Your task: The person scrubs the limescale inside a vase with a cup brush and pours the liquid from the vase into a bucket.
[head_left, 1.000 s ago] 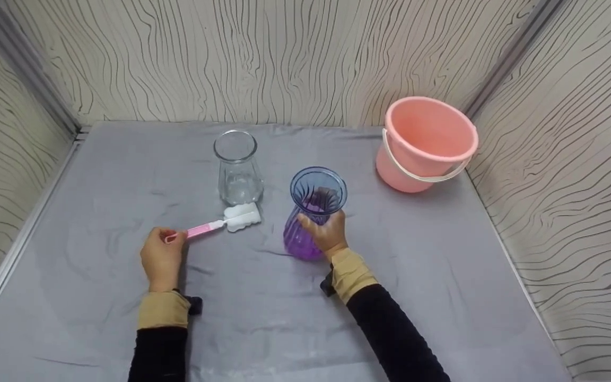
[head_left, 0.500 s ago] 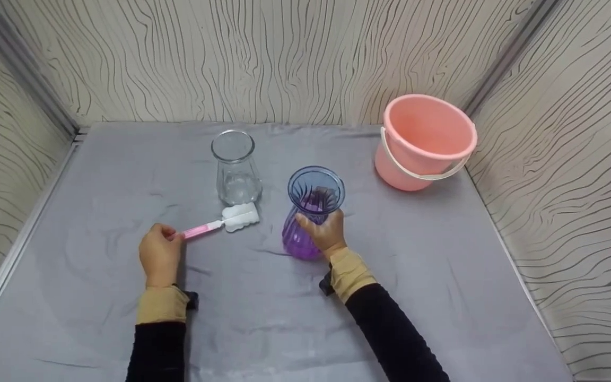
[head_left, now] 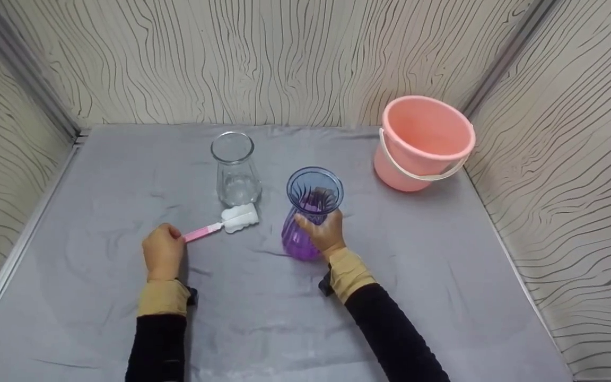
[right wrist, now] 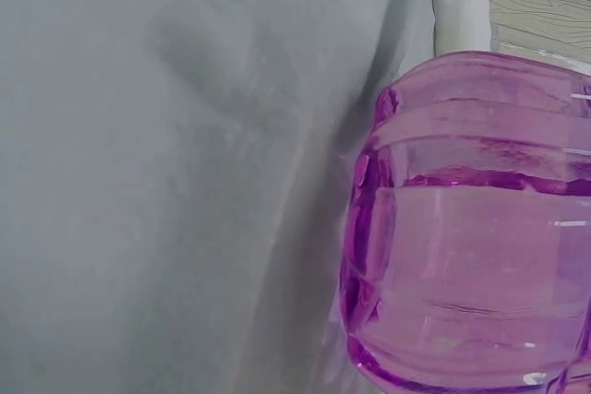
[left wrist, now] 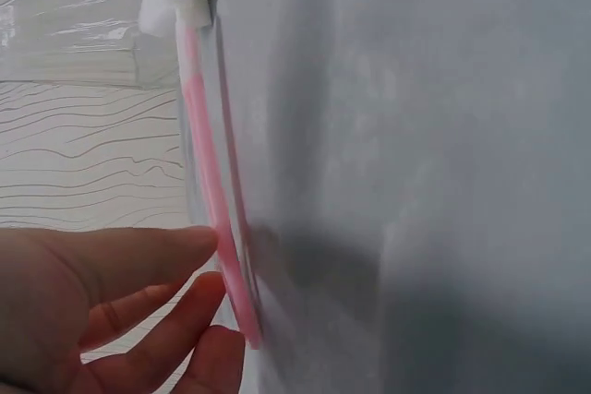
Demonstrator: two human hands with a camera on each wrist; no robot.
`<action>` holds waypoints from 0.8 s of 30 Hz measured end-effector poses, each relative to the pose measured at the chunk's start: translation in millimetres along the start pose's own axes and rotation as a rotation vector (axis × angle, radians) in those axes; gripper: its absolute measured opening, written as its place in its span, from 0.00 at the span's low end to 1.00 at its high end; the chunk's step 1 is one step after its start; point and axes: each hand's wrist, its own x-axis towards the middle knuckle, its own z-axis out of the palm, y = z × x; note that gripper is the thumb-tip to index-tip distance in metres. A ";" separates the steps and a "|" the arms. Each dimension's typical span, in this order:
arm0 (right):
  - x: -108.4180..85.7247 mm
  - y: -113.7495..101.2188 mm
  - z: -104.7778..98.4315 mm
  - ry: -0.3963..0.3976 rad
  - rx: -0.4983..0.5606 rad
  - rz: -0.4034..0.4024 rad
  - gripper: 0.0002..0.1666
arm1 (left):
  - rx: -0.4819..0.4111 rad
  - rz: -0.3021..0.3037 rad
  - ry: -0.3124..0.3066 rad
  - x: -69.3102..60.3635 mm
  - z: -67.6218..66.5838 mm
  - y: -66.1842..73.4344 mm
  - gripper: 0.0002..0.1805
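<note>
My left hand (head_left: 164, 253) pinches the pink handle end of a bottle brush (head_left: 239, 218). In the left wrist view, the thumb and fingertips meet the brush handle (left wrist: 209, 159) just above the grey cloth. The brush's white sponge head lies in front of a clear glass vase (head_left: 237, 180). With its thumb across the front, my right hand (head_left: 328, 233) grips a blue and purple glass vase (head_left: 297, 241) below its flared rim. That vase's purple lower body (right wrist: 480, 256) fills much of the right wrist view, where the right hand's fingers are mostly hidden.
A pink bucket (head_left: 398, 170) with a white handle stands at the back right. Grey cloth (head_left: 263, 329) covers the table. Wood-patterned panels (head_left: 220, 58) rise at the back and both sides.
The left hand has shifted slightly along the brush handle, covering its looped end, which showed a second ago. Both vases, the brush and the right hand stay essentially in place.
</note>
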 end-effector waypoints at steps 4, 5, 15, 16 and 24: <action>1.5 0.7 0.5 0.003 -0.007 -0.026 0.31 | 0.009 -0.004 0.002 0.4 3.1 5.7 0.03; 1.8 0.7 0.7 0.002 -0.004 -0.030 0.31 | 0.014 -0.003 0.006 0.2 4.1 8.0 0.04; 1.3 6.9 0.4 -0.012 -0.005 -0.008 0.32 | -0.258 0.196 0.249 -16.9 32.5 55.0 0.06; 0.9 12.6 0.9 -0.010 -0.006 -0.006 0.33 | -0.314 0.241 0.269 -20.2 36.8 61.3 0.05; 0.3 43.6 2.2 0.008 0.013 -0.008 0.35 | -0.998 0.240 -0.153 -49.2 67.7 107.2 0.19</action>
